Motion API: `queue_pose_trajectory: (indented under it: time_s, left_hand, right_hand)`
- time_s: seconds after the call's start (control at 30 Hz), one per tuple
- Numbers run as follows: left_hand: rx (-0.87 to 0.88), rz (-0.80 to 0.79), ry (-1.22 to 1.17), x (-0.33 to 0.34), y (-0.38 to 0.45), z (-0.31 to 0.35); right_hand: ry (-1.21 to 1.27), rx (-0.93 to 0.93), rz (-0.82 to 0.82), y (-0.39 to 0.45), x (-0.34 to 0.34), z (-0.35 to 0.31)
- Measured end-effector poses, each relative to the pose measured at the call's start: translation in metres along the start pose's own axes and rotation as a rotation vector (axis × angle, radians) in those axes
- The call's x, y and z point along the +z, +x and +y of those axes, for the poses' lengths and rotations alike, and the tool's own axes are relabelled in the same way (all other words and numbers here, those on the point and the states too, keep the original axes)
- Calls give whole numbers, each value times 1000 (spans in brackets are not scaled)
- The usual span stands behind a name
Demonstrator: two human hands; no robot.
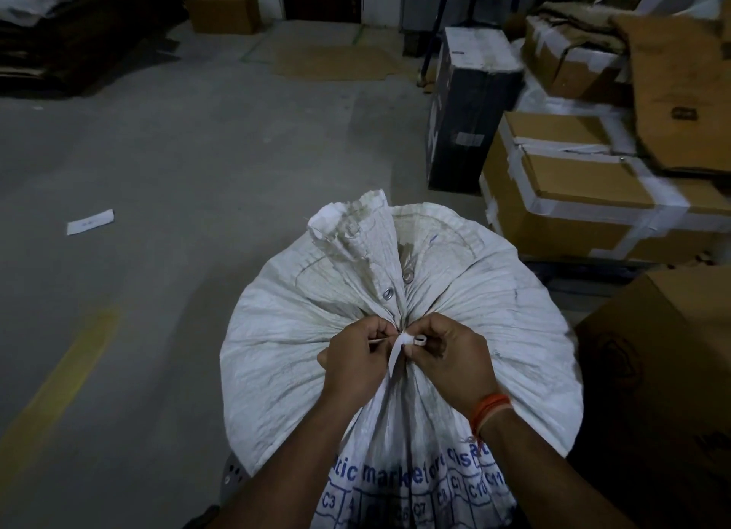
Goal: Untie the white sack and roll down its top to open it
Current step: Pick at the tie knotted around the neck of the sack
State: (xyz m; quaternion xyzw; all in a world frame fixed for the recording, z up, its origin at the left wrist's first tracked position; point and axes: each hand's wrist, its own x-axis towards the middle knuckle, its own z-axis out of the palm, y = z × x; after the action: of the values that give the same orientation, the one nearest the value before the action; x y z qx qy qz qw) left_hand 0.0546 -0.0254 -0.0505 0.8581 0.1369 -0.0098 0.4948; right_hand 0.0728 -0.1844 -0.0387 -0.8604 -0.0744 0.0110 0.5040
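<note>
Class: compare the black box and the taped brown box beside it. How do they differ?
The black box stands tall on end; the taped brown box lies low and wide. The black box shows no tape bands; the brown one has white tape strips. Both stand right of the white sack.

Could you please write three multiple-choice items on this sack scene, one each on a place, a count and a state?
1. Where does the paper slip lie?
A. on the floor left of the white sack
B. on the taped carton
C. on the sack

2. How many metal eyelets show on the sack's gathered neck?
A. none
B. two
C. five

3. How is the sack's top?
A. rolled down
B. cut open
C. tied shut

Answers: 1 A, it sits on bare concrete at left. 2 B, two rings show above the knot. 3 C, the left hand and right hand pinch the white tie at the bunched neck.
</note>
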Motion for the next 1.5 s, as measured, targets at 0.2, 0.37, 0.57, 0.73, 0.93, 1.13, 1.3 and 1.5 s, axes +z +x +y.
queue_pose_trajectory:
  time_s: [0.2,0.37,0.57,0.73,0.93,1.13,1.3,1.5]
  left_hand:
    - [27,-30,-12,-5,1,-5]
    - [32,-31,4,-14,0,-4]
    - [-58,9,84,-16,3,-5]
    - [-72,-2,49,-16,2,5]
    - [-75,1,-27,-11,-2,7]
    - [-68,-23,-59,-9,-1,9]
    - [-59,-37,-31,-9,2,3]
    - [-10,-36,-17,-12,6,-6]
  right_hand:
    - [-6,0,29,-8,3,-6]
    - [32,11,57,-2,10,-9]
    - [4,-18,-22,6,4,-6]
    - [45,-32,-50,11,-1,-1]
    - [17,-44,-48,11,0,2]
    - [-10,-45,-43,12,-1,4]
    - [15,-42,-53,13,0,5]
    - [27,-41,-45,13,0,4]
